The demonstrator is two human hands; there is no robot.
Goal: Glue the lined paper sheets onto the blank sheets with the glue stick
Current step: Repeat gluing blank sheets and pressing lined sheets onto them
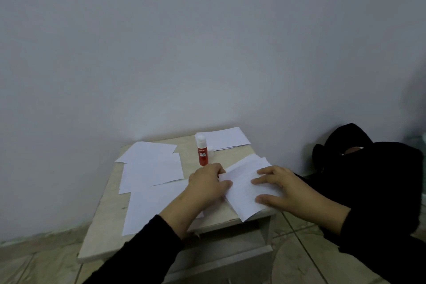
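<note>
A red glue stick (202, 152) with a white top stands upright at the back middle of the small wooden table (108, 217). A faintly lined sheet (242, 188) lies on a small pile at the table's right front corner. My left hand (208, 185) holds the pile's left edge, thumb over the paper. Flat on the sheet's right side lies my right hand (282, 188), fingers spread and straight, pressing it down. Several white sheets (152, 168) are spread over the left half of the table.
Another stack of white sheets (227, 138) lies at the table's back right corner by the wall. A small clear cap (211, 152) sits beside the glue stick. Dark clothing (368, 180) lies on the tiled floor to the right. A grey wall stands directly behind the table.
</note>
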